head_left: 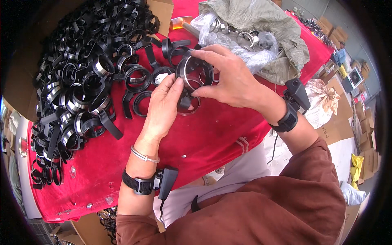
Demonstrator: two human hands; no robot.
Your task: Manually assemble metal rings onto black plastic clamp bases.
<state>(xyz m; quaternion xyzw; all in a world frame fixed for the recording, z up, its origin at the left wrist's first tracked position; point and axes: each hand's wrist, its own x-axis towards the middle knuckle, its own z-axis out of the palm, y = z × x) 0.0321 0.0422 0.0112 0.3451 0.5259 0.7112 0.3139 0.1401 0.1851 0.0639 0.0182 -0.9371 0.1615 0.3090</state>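
Note:
Between my two hands is a black ring with a silver metal band [182,68], tilted so its round opening shows. My left hand [160,107] grips its lower left side, thumb on the near edge. My right hand [233,77] spans its right side, fingers at the top and thumb at the lower rim. A thin metal ring [196,109] shows just below it; whether it is held or lies on the cloth I cannot tell. Loose black rings with stems, such as a black ring [141,103], lie beside my left hand on the red cloth [163,157].
A large heap of black rings [87,81], many with silver bands, spreads from a cardboard box [22,77] at the left. Beyond my right hand, a grey-green woven sack [281,36] and clear plastic bag [261,63] hold metal rings. The table's near edge curves before me.

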